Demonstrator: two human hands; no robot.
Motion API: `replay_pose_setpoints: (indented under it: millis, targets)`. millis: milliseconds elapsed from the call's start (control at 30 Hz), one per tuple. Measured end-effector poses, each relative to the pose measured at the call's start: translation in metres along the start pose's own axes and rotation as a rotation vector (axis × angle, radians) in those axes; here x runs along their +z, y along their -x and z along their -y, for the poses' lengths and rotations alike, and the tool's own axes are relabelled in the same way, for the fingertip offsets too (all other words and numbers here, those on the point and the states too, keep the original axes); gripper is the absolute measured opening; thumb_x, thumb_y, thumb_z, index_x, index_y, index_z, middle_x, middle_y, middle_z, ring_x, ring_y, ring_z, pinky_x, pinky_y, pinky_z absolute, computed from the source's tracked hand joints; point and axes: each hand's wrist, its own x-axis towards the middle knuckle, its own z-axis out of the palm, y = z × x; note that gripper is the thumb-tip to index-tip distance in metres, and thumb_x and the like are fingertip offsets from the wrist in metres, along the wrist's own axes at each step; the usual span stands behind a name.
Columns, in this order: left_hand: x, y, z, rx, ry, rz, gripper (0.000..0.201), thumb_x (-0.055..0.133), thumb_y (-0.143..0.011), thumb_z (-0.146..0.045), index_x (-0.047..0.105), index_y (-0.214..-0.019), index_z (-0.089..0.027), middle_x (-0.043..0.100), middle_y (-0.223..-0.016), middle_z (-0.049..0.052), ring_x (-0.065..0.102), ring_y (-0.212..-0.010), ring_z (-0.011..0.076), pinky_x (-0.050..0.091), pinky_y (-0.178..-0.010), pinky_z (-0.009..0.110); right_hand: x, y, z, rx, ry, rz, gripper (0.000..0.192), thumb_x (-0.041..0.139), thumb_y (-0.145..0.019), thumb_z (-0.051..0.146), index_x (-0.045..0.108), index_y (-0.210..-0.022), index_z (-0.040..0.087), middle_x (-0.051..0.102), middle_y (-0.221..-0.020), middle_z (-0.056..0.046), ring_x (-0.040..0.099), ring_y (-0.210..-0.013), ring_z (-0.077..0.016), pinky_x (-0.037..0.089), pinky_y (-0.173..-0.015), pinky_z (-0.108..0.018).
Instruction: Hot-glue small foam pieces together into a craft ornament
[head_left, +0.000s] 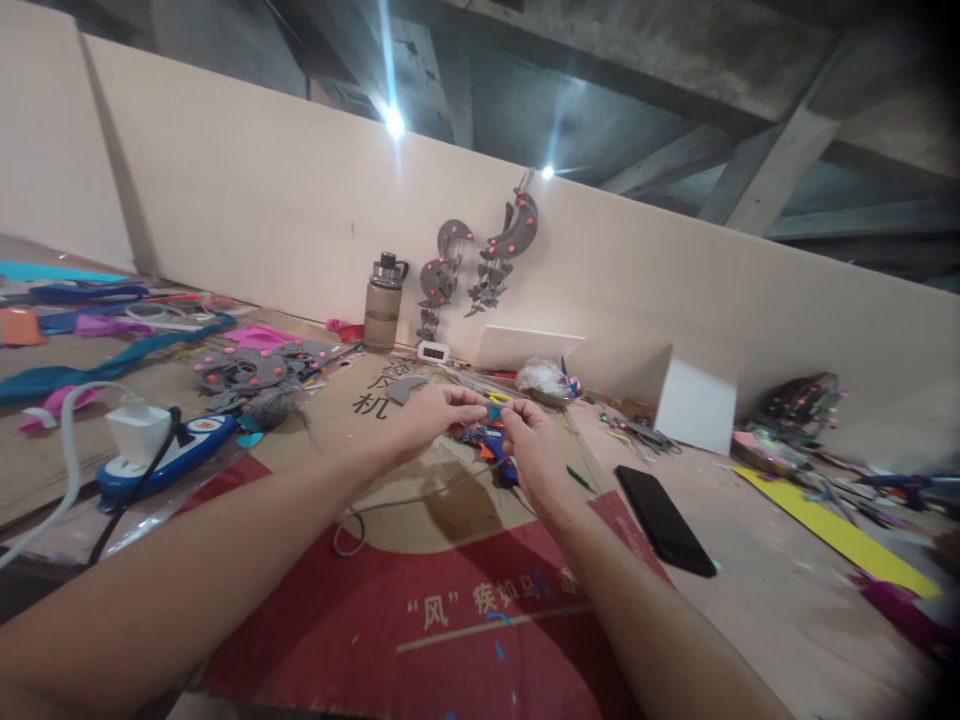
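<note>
**Two hands pinch a small colourful craft piece above a cardboard-covered table**

Both forearms reach forward from the bottom of the view and meet near the middle. The left hand (pixel 439 408) has its fingers curled in, with thumb and fingertips pressed together on the left end of a small teal, yellow and orange craft piece (pixel 493 407). The right hand (pixel 534 440) is also closed to a pinch, its fingertips gripping the right end of the same piece. The two hands sit just beside each other, almost touching.

The piece is held a little above the table, between the two sets of fingertips. Its long axis runs roughly left to right, from one hand to the other. It is tiny and mostly hidden by the fingers, so its exact shape cannot be told; only bright flecks of teal, yellow and orange show.

Just beneath the hands lies a blue glue gun (pixel 496 452) with an orange tip, on a flattened brown and red cardboard sheet (pixel 450 620) printed with white characters. A thin grey cord (pixel 352 528) loops on the cardboard near the left forearm.

To the left sits a blue and white power strip (pixel 176 452) with a white plug in it. Behind the hands stand a smoky translucent water bottle (pixel 383 302) and a small white digital clock (pixel 433 351). Grey felt hanging ornaments dotted with pink beads (pixel 491 258) hang on the pale board wall. To the right a black smartphone (pixel 666 520) lies face up, near a yellow paper strip (pixel 840 535).
</note>
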Motion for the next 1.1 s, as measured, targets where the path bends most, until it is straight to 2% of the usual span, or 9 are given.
replay_pose_setpoints:
  millis: [100,200,333,467,600,733,867,1000,1100]
  targets:
    - [-0.009,-0.002,-0.002,-0.011,-0.045,0.038,0.035,0.069,-0.068,-0.034,0.071,-0.097,-0.015,0.068,-0.078,0.007,0.056,-0.062,0.0135,0.042,-0.057,0.025,-0.002,-0.001,0.002,0.035,-0.002,-0.042,0.013,0.052,-0.074,0.032,0.051,-0.071,0.019,0.045,-0.058,0.006,0.035,-0.047,-0.0081,0.033,-0.047,-0.022]
    - [-0.011,-0.002,-0.003,0.058,-0.159,0.032,0.033,0.066,-0.071,-0.036,0.072,-0.097,-0.016,0.07,-0.082,0.008,0.058,-0.064,0.0146,0.043,-0.058,0.026,-0.003,0.001,0.007,0.006,0.13,-0.012,0.012,0.051,-0.075,0.031,0.052,-0.071,0.02,0.045,-0.056,0.005,0.039,-0.049,-0.0098,0.033,-0.049,-0.023]
    - [-0.007,0.002,-0.007,0.152,-0.361,0.031,0.025,0.064,-0.072,-0.034,0.074,-0.088,-0.018,0.071,-0.08,0.006,0.062,-0.066,0.0167,0.044,-0.059,0.026,-0.002,0.006,0.012,-0.086,0.29,0.026,0.011,0.049,-0.076,0.029,0.052,-0.07,0.019,0.046,-0.058,0.004,0.042,-0.054,-0.0117,0.034,-0.052,-0.024]
    - [0.0,0.007,-0.011,0.248,-0.542,-0.047,0.015,0.063,-0.071,-0.026,0.073,-0.077,-0.018,0.071,-0.073,0.004,0.062,-0.065,0.0166,0.043,-0.06,0.025,0.0,0.009,0.013,-0.198,0.428,0.038,0.009,0.047,-0.077,0.025,0.053,-0.072,0.019,0.049,-0.062,0.002,0.044,-0.058,-0.0124,0.034,-0.055,-0.025]
    - [0.002,0.009,-0.012,0.286,-0.648,-0.085,0.012,0.061,-0.07,-0.023,0.071,-0.073,-0.018,0.07,-0.069,0.003,0.06,-0.061,0.015,0.041,-0.058,0.024,0.0,0.009,0.009,-0.271,0.524,0.038,0.009,0.048,-0.078,0.024,0.054,-0.074,0.018,0.054,-0.069,-0.001,0.048,-0.064,-0.0137,0.037,-0.06,-0.026]
    - [0.001,0.008,-0.009,0.302,-0.764,-0.149,0.014,0.058,-0.07,-0.023,0.07,-0.073,-0.017,0.068,-0.067,0.003,0.058,-0.06,0.0137,0.039,-0.056,0.023,0.0,0.006,0.004,-0.237,0.456,0.084,0.015,0.047,-0.081,0.029,0.055,-0.084,0.017,0.06,-0.08,-0.005,0.054,-0.071,-0.0158,0.042,-0.065,-0.028]
    - [-0.002,0.007,-0.008,0.265,-0.766,-0.172,0.017,0.055,-0.071,-0.024,0.069,-0.076,-0.015,0.068,-0.069,0.003,0.057,-0.062,0.0131,0.039,-0.057,0.023,0.001,0.006,0.003,-0.17,0.349,0.124,0.023,0.049,-0.081,0.032,0.054,-0.097,0.016,0.062,-0.087,-0.006,0.057,-0.073,-0.0161,0.045,-0.066,-0.029]
    - [0.0,0.008,-0.01,0.236,-0.719,-0.166,0.017,0.056,-0.071,-0.025,0.068,-0.075,-0.014,0.067,-0.068,0.002,0.057,-0.062,0.0128,0.039,-0.057,0.023,0.002,0.008,0.006,-0.096,0.269,0.154,0.022,0.047,-0.083,0.035,0.056,-0.092,0.018,0.062,-0.08,-0.003,0.056,-0.067,-0.0146,0.044,-0.059,-0.026]
    - [0.002,0.01,-0.013,0.215,-0.69,-0.162,0.017,0.057,-0.071,-0.026,0.068,-0.073,-0.014,0.067,-0.068,0.002,0.057,-0.062,0.0126,0.039,-0.057,0.022,0.001,0.007,0.006,-0.113,0.261,0.134,0.02,0.046,-0.083,0.035,0.057,-0.083,0.018,0.06,-0.074,-0.001,0.054,-0.064,-0.0136,0.042,-0.056,-0.024]
